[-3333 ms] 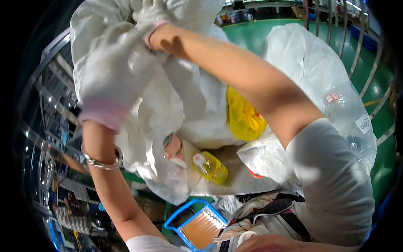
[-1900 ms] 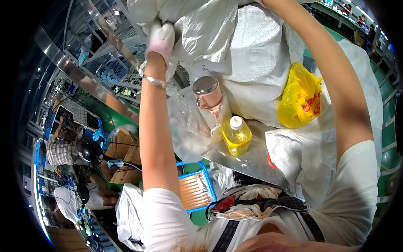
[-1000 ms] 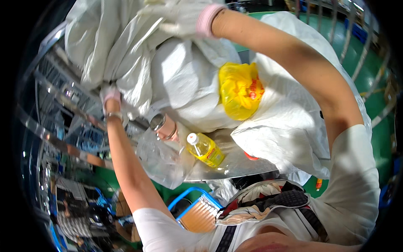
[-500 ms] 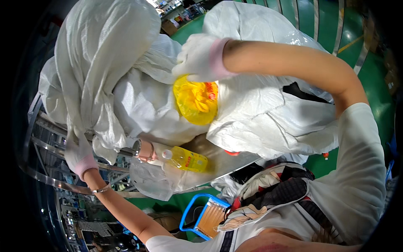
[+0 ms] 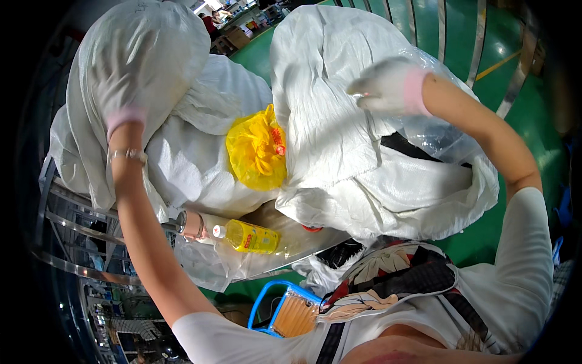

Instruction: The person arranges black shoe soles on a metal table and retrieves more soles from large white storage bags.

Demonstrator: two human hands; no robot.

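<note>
My left hand, in a white glove with a pink cuff, lies with spread fingers on a large bulging white sack at the left. Over the white sack at the right is my gloved right hand, blurred, its fingers pointing left and nothing visible in them. Whether it touches the sack I cannot tell. A crumpled yellow plastic bag rests between the sacks; what it contains is hidden. Nearer to me, a bottle of yellow liquid lies beside a pink-and-clear cup or jar.
Metal rails bound the far right, and more metal bars run along the left. Clear plastic sits under the bottle. A blue-framed stool stands below on the green floor. People and a workbench appear far back.
My left hand has moved up from the sack's lower end onto its bulging top. My right hand has left the yellow bag's top and swung right over the other sack.
</note>
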